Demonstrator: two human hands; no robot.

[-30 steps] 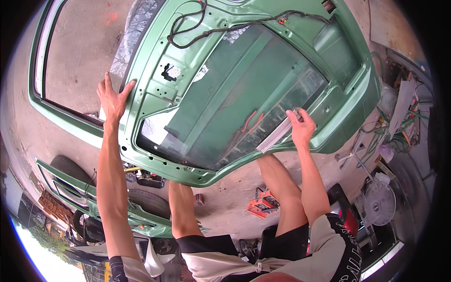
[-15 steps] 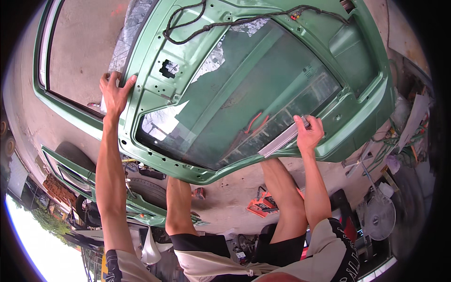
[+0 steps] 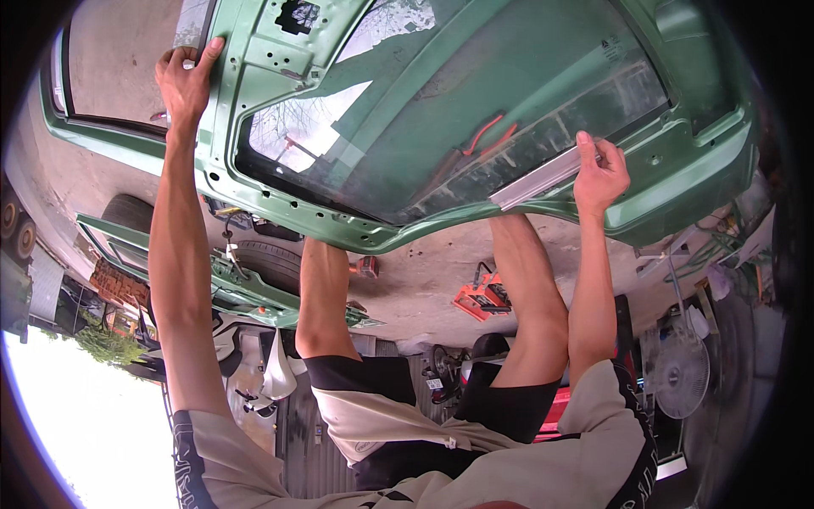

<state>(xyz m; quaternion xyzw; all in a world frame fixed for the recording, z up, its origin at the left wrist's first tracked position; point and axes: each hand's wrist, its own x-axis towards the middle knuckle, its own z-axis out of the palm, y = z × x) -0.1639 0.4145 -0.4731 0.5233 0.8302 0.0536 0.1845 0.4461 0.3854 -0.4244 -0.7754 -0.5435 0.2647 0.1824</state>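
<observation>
A green car door panel [image 3: 254, 206] with an open window frame and a large glass pane [image 3: 458, 76] spans the top of the view, above my bare legs. My left hand [image 3: 185, 81] is closed on the upright window-frame edge at left, thumb on top and fingers curled over it. My right hand [image 3: 600, 174] is closed on a pale metal strip [image 3: 534, 180], which lies slantwise along the lower right of the glass, near the door’s curved edge. Red-handled pliers [image 3: 483, 134] show in the glass area; whether they lie on or under it I cannot tell.
Below are the concrete floor [image 3: 407, 293], an orange tool [image 3: 480, 297], a red tool [image 3: 365, 265], a second green door [image 3: 119, 254] and a tyre [image 3: 263, 263]. At right stand a fan [image 3: 678, 377] and tangled green hose [image 3: 721, 233]. Several parts crowd the lower middle.
The door and both hands sit higher in the picture than before, and the black cable has left view. More of the lower surroundings shows. Both hands keep their grips.
</observation>
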